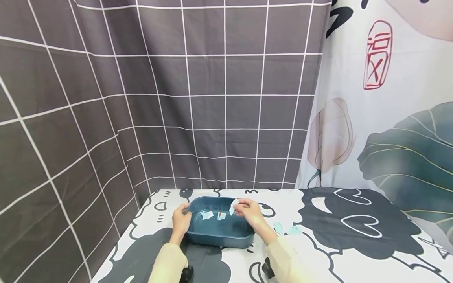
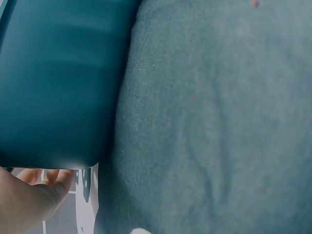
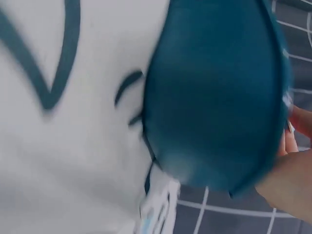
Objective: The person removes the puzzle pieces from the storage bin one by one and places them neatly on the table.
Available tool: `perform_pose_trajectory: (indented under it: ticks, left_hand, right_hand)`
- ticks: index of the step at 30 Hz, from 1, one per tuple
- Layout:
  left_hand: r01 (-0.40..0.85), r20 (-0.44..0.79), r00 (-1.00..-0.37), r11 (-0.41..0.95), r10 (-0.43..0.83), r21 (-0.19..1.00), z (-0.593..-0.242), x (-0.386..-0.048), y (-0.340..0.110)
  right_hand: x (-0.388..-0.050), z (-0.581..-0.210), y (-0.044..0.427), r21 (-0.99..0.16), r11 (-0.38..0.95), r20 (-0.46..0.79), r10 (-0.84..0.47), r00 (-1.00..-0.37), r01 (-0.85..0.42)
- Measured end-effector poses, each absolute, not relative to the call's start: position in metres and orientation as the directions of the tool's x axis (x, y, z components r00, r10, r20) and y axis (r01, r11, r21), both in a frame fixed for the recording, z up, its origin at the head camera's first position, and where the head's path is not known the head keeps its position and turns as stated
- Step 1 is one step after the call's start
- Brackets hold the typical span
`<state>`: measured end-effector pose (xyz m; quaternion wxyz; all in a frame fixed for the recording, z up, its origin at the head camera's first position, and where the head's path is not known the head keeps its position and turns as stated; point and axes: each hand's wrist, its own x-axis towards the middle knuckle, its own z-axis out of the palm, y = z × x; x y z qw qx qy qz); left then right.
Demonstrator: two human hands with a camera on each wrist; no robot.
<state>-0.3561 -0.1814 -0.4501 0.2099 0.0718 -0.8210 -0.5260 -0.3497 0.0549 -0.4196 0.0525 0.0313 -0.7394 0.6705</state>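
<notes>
A dark teal plastic basin stands on the table, tilted or level I cannot tell. My left hand grips its left rim, and the left wrist view shows that hand at the basin's end. Over the right part of the basin, my right hand pinches a pale blue scrap of paper between thumb and fingers. Inside lie another pale scrap and a scrap with a reddish mark. In the right wrist view the basin wall partly hides the right hand.
Right of the basin, two light blue scraps lie on the tablecloth, which has a black-and-white cartoon print. A dark grid-patterned curtain hangs behind and at the left. A floral curtain hangs at the right.
</notes>
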Motion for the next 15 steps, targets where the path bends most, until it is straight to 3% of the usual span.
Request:
perform_pose_trajectory:
  ticks: [5, 15]
  left_hand:
    - [0.093, 0.259, -0.904, 0.434, -0.34, 0.896, -0.449, -0.357, -0.184]
    - [0.099, 0.256, -0.909, 0.425, -0.33, 0.9, -0.446, -0.353, -0.183]
  right_hand:
    - [-0.351, -0.422, 0.09, -0.985, 0.055, 0.165, 0.032, -0.986, -0.164]
    - [-0.342, -0.431, 0.163, -0.988, 0.146, 0.076, 0.208, -0.975, -0.046]
